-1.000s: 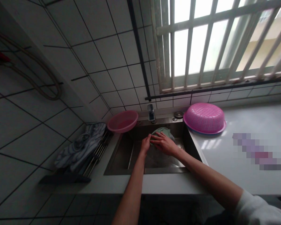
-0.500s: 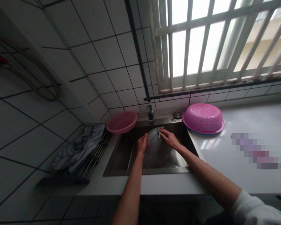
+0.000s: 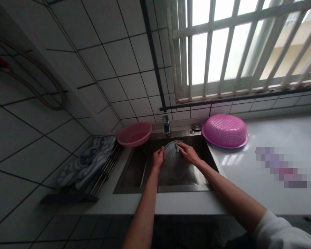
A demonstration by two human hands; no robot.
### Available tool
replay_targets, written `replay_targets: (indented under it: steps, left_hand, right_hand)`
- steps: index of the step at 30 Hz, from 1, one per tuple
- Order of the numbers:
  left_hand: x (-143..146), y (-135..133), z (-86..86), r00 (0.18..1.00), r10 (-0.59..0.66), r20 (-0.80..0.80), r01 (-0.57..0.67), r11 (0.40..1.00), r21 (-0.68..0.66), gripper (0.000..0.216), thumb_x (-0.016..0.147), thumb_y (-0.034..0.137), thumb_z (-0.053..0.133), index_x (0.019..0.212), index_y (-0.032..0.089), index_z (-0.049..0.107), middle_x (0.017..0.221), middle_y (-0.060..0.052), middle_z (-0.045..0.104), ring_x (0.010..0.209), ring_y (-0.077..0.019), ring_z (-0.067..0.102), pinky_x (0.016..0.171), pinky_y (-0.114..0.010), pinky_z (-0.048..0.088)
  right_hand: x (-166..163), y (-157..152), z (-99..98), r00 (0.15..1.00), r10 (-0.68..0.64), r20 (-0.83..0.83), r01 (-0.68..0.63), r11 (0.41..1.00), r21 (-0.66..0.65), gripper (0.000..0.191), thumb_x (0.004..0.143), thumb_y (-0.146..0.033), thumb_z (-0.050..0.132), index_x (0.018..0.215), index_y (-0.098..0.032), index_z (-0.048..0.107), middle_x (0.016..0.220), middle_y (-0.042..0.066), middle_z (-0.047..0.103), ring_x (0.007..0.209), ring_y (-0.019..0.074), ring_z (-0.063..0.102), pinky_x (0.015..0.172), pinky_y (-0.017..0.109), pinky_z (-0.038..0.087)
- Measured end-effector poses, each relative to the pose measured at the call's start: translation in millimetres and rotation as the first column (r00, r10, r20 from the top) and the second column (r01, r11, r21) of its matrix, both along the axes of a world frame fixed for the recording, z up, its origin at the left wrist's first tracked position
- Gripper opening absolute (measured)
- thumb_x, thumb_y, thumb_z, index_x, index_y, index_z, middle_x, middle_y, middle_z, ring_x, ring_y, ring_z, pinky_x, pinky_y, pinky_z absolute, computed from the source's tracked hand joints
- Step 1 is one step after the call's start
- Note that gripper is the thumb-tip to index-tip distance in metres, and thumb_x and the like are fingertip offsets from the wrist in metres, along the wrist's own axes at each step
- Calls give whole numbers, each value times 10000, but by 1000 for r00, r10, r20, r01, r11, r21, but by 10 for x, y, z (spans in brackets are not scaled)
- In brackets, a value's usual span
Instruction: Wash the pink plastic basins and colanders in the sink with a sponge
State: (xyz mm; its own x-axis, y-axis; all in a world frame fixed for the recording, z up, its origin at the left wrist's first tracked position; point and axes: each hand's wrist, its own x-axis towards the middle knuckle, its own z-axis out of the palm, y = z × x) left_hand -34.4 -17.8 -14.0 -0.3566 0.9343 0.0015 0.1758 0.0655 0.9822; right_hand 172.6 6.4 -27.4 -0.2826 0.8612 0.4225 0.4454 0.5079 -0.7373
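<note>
Over the steel sink (image 3: 134, 173), the left hand (image 3: 158, 158) grips the edge of a round metal strainer (image 3: 174, 162), tilted up on its rim. The right hand (image 3: 189, 154) pinches a green cloth (image 3: 181, 148) against the strainer's upper edge, lower than 0.5 seconds ago, when it sat at the top. No writing is readable.

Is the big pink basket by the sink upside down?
Yes, upside down: the pink basket shows its domed, holed bottom upward, rim down on the counter.
</note>
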Motion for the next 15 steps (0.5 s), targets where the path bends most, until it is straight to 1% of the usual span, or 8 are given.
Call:
replay_targets:
  steps: [1,3,6,8,10,12,14,15]
  left_hand:
    - [-1,7,-5,1000,0,2,0,1000,13,688,657,855,619,680,168,633,473,45,459,456,-115,412,483,-245,292]
    - [-4,16,-14,1000,-9,13,8,998,70,687,648,847,637,673,160,640,516,33,504,502,-117,446,507,-241,326]
    - [-13,15,-19,1000,-8,20,6,990,144,688,642,834,655,674,147,667,611,1,590,625,-138,515,586,-242,394]
    - [-18,5,-18,1000,2,13,-5,987,159,698,636,842,648,671,145,674,632,-10,607,662,-148,528,616,-247,411]
    - [-17,-8,-12,1000,6,12,-7,990,141,711,629,853,643,666,144,669,609,-5,589,627,-141,511,597,-250,405]
    - [-6,-18,-2,1000,9,19,-11,995,103,712,631,853,643,675,143,664,567,11,550,555,-126,474,550,-248,381]
    - [13,-24,8,1000,-4,27,2,998,62,699,641,843,649,694,147,660,554,19,536,501,-116,457,513,-245,357]
    - [22,-25,13,999,-24,31,22,999,50,688,649,836,650,706,150,660,563,18,545,492,-117,464,509,-245,357]
  right_hand:
    - [-3,-19,8,1000,-7,14,7,1000,15,404,1010,-326,489,1386,-265,623,1440,78,597,1363,253,536,1148,479,437]
    - [-76,-141,75,992,68,102,-81,988,132,409,999,-298,510,1394,-282,616,1483,58,559,1436,268,448,1191,518,371]
    - [-247,-371,211,926,255,277,-335,895,295,409,972,-253,565,1366,-338,631,1499,7,544,1492,275,353,1239,570,244]
    - [-298,-419,243,900,311,306,-403,861,311,406,968,-253,579,1356,-358,634,1495,-6,549,1487,263,364,1241,555,245]
    - [-260,-342,190,933,275,233,-334,903,271,399,971,-293,585,1365,-343,630,1492,15,553,1468,257,399,1225,528,298]
    - [-153,-181,69,988,132,79,-144,976,165,398,983,-355,565,1371,-297,632,1478,57,564,1433,259,453,1191,499,367]
    - [-27,-11,-75,998,-23,-66,23,1000,4,388,1006,-378,501,1350,-277,649,1398,68,634,1321,241,578,1140,464,441]
    - [26,56,-140,995,-55,-88,50,997,-60,391,1002,-380,498,1347,-278,650,1368,65,656,1289,243,606,1118,464,463]
